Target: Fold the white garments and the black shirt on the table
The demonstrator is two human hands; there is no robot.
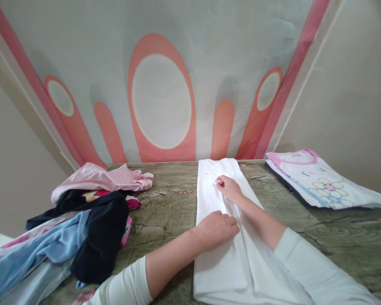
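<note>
A long white garment [222,271], folded lengthwise, lies in front of me on the wood-patterned tabletop [165,228]. Its exact kind does not show. Near the far end, my right hand [230,189] pinches a small bunch of the white cloth between thumb and fingertips. My left hand [217,231] is closer to me, its fingers curled down over the cloth along a lengthwise fold. The left fingertips are partly hidden. Toward the near end the layers fan out, and part of the garment passes under my right sleeve [317,262].
On the left, a loose heap holds pink cloth [98,178], a black garment [101,237] and a light blue garment [57,241]. At the right is a stack of folded clothes, topped by a white shirt [324,178] with flowers. A wall with a pink printed pattern [161,101] rises behind the table.
</note>
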